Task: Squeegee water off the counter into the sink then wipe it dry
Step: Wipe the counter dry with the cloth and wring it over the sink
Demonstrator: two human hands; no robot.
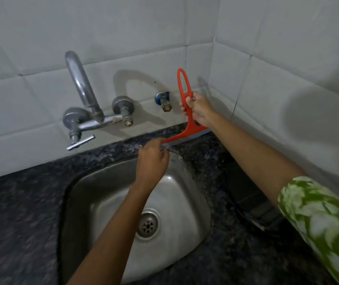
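Note:
An orange squeegee (pixel 187 128) with a loop handle stands upright on the dark speckled counter (pixel 203 153), behind the steel sink's (pixel 82 194) far right corner. Its blade rests along the counter by the wall. My right hand (pixel 198 109) grips the handle just under the loop. My left hand (pixel 153 159) reaches over the sink and pinches the blade's left end, at the sink's rim. The sink is bare, with a round drain (pixel 148 224) in the middle.
A chrome wall tap (pixel 82 93) with a lever juts out over the sink's back left. A small brass valve (pixel 164 101) sits on the tiled wall near the squeegee handle. A dark flat object (pixel 255 198) lies on the counter under my right forearm. Tiled walls meet in a corner at the right.

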